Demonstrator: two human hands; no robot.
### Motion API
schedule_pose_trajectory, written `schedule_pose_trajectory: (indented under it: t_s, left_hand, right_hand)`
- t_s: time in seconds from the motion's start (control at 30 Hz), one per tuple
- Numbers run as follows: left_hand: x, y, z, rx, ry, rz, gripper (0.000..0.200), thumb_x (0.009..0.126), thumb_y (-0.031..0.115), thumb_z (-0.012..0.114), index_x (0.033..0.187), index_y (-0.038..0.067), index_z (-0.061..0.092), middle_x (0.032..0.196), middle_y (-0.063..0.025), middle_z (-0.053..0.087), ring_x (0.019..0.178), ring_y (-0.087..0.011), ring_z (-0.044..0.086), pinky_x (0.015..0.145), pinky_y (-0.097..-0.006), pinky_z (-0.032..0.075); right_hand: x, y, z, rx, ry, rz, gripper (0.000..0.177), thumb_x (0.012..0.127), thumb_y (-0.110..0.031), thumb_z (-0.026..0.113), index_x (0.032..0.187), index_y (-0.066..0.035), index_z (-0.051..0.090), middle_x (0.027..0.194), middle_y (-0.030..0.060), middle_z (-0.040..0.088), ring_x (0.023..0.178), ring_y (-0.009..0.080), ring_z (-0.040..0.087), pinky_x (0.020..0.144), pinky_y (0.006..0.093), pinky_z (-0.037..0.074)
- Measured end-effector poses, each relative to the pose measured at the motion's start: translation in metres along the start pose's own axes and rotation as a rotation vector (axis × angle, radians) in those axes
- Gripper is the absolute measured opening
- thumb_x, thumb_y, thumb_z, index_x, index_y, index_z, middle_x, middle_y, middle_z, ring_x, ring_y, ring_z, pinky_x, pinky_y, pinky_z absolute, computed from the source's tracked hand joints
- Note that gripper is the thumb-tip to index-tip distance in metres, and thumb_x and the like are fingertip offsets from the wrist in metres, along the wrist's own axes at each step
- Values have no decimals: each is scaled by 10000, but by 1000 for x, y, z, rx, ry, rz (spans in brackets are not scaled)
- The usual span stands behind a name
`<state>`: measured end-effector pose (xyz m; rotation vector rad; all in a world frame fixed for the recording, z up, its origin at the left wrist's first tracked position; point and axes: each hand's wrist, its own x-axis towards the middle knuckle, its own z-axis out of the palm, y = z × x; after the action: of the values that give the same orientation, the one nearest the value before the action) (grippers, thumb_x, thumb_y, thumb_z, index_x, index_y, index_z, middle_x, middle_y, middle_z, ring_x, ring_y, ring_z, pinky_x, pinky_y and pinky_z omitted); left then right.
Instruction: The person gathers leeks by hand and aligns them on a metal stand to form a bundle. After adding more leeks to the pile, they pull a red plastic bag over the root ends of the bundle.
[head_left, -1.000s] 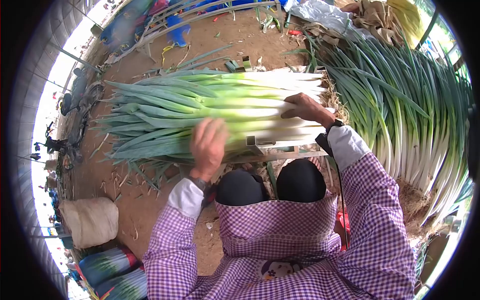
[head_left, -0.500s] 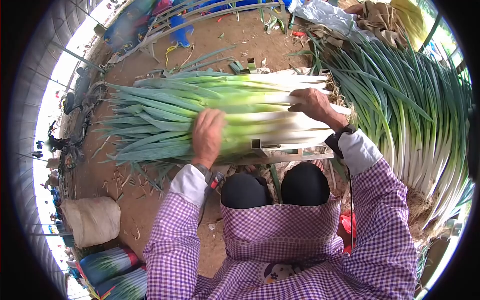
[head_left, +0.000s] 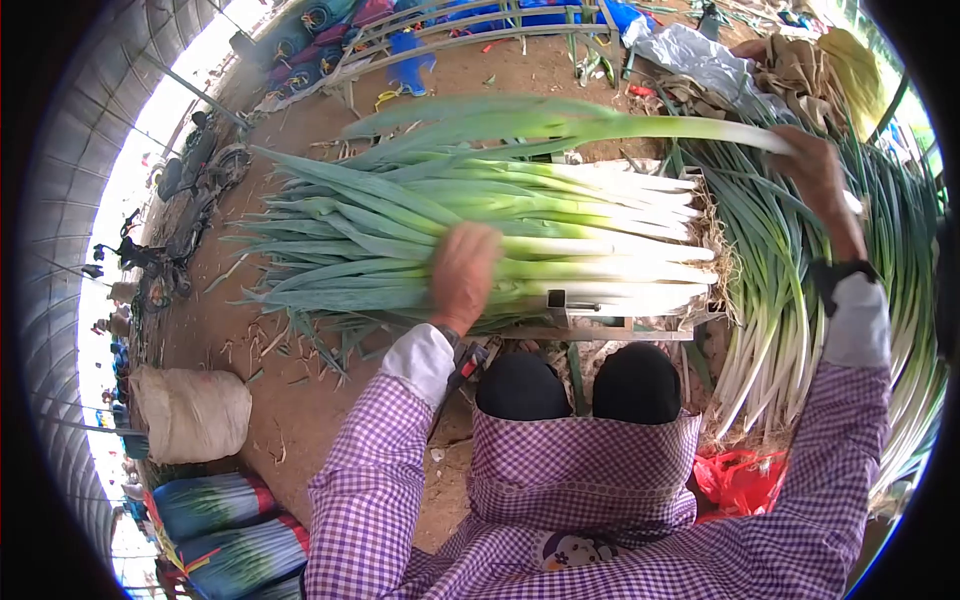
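Raised to the back right, my right hand (head_left: 812, 175) is closed around the white root end of a single leek (head_left: 685, 128). Its long green leaves trail leftward, smeared by motion, above the far side of a leek pile (head_left: 575, 246). The pile lies sideways on a low metal frame (head_left: 610, 333) before my knees, white ends to the right and leaves to the left. My left hand (head_left: 465, 277), slightly blurred, lies flat over the pile where green turns pale.
A larger heap of leeks (head_left: 775, 330) lies to the right, beside a red plastic bag (head_left: 740, 480). Wrapped leek bundles (head_left: 245, 555) and a beige sack (head_left: 195, 412) sit at the left. Metal railings (head_left: 450, 40) and grey sheeting (head_left: 690, 55) are at the back.
My right hand has gone from the white ends of the pile up to the back right, lifting one leek. My left hand stays over the pile; the view has shifted.
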<state>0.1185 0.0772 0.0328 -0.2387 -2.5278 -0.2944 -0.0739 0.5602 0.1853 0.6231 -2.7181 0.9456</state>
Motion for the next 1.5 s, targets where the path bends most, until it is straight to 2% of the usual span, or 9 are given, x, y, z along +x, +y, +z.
schedule_pose_trajectory:
  t_s: [0.07,0.33,0.43,0.57,1.0,1.1,1.17,1.3,1.5]
  left_hand:
    - [0,1,0,6,0,0,312,820,96,771,1123,55,712,1166,-72,673,1185,-321,595,1039,-439,482]
    - [2,6,-6,-11,-30,-19,288,832,107,757,1110,57,702,1156,-74,662,1180,-318,581,1034,-439,471]
    - [2,7,-8,-22,-36,-21,290,836,112,752,1116,60,694,1146,-76,656,1178,-319,576,1030,-441,467]
    - [4,5,-9,-22,-38,-14,284,843,120,747,1115,66,687,1152,-78,650,1184,-320,570,1027,-445,464]
    - [5,8,-13,-51,-68,-43,251,864,121,726,1104,64,684,1151,-86,647,1177,-332,567,1016,-447,466]
    - [9,8,-11,-5,49,44,219,821,148,756,1010,83,666,1045,-63,639,1050,-294,602,891,-422,494]
    - [9,8,-8,-4,55,40,225,828,150,755,1023,81,666,1054,-63,641,1061,-295,603,899,-422,495]
    - [5,7,-9,-45,-32,-22,238,860,124,731,1084,65,677,1128,-94,647,1152,-338,573,1008,-454,469]
    - [6,7,-11,-52,-21,-5,231,860,131,734,1074,71,674,1122,-84,646,1149,-329,575,999,-453,472]
  right_hand:
    - [-3,22,-47,88,-33,-32,391,915,-64,744,1291,21,671,1074,38,725,967,102,641,874,266,517]
    - [-27,25,-126,297,60,-83,453,929,-28,733,1367,20,626,1150,41,711,1005,102,639,922,257,512]
    - [-19,101,-187,3,153,-105,445,958,-60,713,1389,-2,622,1183,48,707,1031,102,639,922,247,512]
    - [-47,83,-219,246,395,-67,454,996,-86,645,1432,27,582,1205,67,693,1049,133,649,978,274,503]
    - [1,3,-112,371,272,-161,445,965,-161,678,1381,-4,650,1057,-21,671,909,55,551,813,238,433]
    - [16,-20,-114,436,263,-200,429,982,-148,654,1385,1,646,1094,-21,658,904,55,532,818,243,429]
    - [18,-44,-103,501,298,-191,414,989,-143,644,1376,2,650,1067,-22,664,882,52,531,814,240,431]
    - [31,-47,-89,576,284,-189,454,1001,-148,627,1423,18,601,1112,3,666,938,74,565,875,264,450]
    - [38,-47,-115,554,346,-194,489,1020,-141,605,1480,12,544,1301,70,669,1194,129,613,1076,299,442]
